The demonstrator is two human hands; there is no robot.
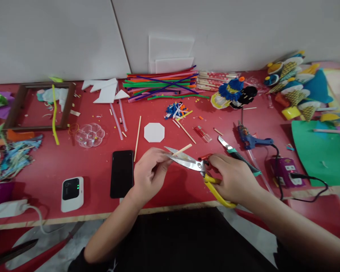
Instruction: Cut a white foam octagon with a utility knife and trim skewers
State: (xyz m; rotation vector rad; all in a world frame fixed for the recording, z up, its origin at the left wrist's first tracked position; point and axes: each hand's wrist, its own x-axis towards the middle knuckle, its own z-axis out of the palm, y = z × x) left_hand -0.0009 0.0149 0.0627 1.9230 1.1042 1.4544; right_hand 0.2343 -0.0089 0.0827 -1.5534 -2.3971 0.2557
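Note:
Pinched in the fingers of my left hand (pixel 150 172) is a short pale wooden stick (pixel 184 149), its free end pointing right. My right hand (pixel 232 175) grips yellow-handled scissors (pixel 189 163) with the blades parted around the stick. A small red piece (pixel 204 156) shows by my right fingertips; whether they hold it is unclear. Beyond my hands lies a white octagonal piece (pixel 154 132), with a longer thin stick (pixel 137 138) to its left. A black phone (pixel 121 173) lies beside my left hand, and a utility knife (pixel 238 155) lies just past my right hand.
Colourful pipe cleaners (pixel 161 85) are stacked along the wall. A blue glue gun (pixel 251 140) with a cord stands at the right, near a green sheet (pixel 323 151). At the left are a brown wooden frame (pixel 15 109), a clear flower-shaped dish (pixel 90 135) and a white device (pixel 72 194).

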